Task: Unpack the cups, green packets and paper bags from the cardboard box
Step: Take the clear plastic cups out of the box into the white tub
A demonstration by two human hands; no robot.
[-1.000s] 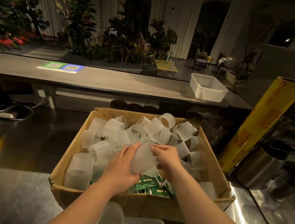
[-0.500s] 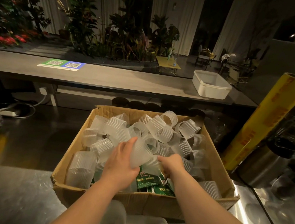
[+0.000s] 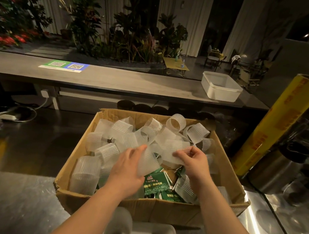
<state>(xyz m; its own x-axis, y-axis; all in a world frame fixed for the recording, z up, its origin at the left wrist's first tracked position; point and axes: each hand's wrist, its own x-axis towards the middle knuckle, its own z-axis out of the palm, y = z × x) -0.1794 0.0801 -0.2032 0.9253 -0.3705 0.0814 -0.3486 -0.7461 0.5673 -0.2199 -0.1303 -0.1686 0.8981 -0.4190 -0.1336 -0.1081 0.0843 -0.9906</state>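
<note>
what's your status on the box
Left hand grips a ribbed cup, right hand pinches a second cup. Cardboard box mostly full. Green packets partly exposed underneath.

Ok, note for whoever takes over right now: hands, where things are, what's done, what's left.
Left hand holds a ribbed cup over the cardboard box.
Right hand pinches a second cup beside it.
Loose cups fill the box; green packets lie at its near side; no paper bags in view.
Done: cannot tell. Left: nearly everything to unpack.
</note>
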